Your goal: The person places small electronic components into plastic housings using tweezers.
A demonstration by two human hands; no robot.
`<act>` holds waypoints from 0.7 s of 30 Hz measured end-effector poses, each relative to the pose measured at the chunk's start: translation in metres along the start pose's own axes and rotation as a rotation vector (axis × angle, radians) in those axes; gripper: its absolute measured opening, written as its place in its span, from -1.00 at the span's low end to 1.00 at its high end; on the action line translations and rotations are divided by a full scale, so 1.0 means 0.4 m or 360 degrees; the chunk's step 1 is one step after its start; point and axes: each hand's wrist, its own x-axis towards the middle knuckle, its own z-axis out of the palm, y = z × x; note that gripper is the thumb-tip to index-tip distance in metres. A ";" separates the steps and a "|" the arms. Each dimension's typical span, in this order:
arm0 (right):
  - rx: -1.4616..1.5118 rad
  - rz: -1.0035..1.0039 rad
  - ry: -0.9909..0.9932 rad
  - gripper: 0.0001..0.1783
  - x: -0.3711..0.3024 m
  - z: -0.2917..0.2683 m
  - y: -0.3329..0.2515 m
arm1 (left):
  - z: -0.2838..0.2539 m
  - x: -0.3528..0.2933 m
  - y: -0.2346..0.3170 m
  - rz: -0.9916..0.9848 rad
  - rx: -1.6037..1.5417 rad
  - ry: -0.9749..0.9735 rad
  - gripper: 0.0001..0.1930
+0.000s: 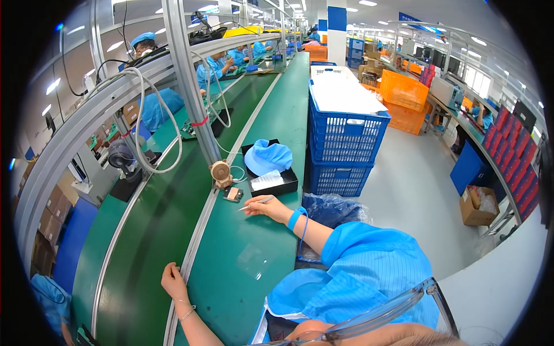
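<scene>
My right hand (259, 207) is closed around slim, pointed silver tweezers (266, 199), held low over the green bench (231, 236). Loosely curled, with nothing visible in its fingers, my left hand (172, 281) rests by the metal rail along the belt. A clear plastic sheet (254, 261) lies flat on the bench between my arms. Beyond my right hand, a black tray (295, 185) holds a blue cloth cap (269, 157) and a white packet (266, 180). To its left are a small dark-and-tan block (233, 194) and a round brown device (221, 173).
A green conveyor belt (156, 242) runs along my left under a metal frame post (190, 86). Stacked blue crates (349, 138) and a plastic-lined bin (332, 209) stand right of the bench. Co-workers in blue (210, 69) sit across the line. A fan (120, 154) stands far left.
</scene>
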 end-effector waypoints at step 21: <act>-0.0015 0.0007 -0.0003 -0.70 -0.003 -0.006 -0.002 | -0.004 0.002 0.003 -0.0011 -0.0008 -0.0018 -0.81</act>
